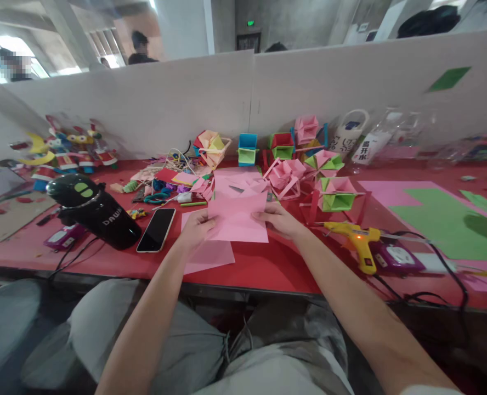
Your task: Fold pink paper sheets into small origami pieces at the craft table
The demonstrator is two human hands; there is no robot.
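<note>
Between my two hands is a pink sheet of paper (237, 219), raised a little over the red table. My left hand (198, 226) pinches its left edge, thumb on top. On the opposite edge my right hand (278, 218) grips the sheet the same way. Beneath it and to the left, another pink sheet (210, 259) lies flat on the table. Behind the held sheet are more pink paper pieces, and a dark blade-like shape shows there, partly hidden. Folded paper boxes in pink and green, such as a green-lined one (337, 195), stand beyond my right hand.
A black bottle (99, 214) and a phone (156, 230) are left of my hands. To the right lie a yellow glue gun (356, 241) with its cord, a purple power strip (397, 257) and a green sheet (453, 225). A white partition (165, 104) runs along the back.
</note>
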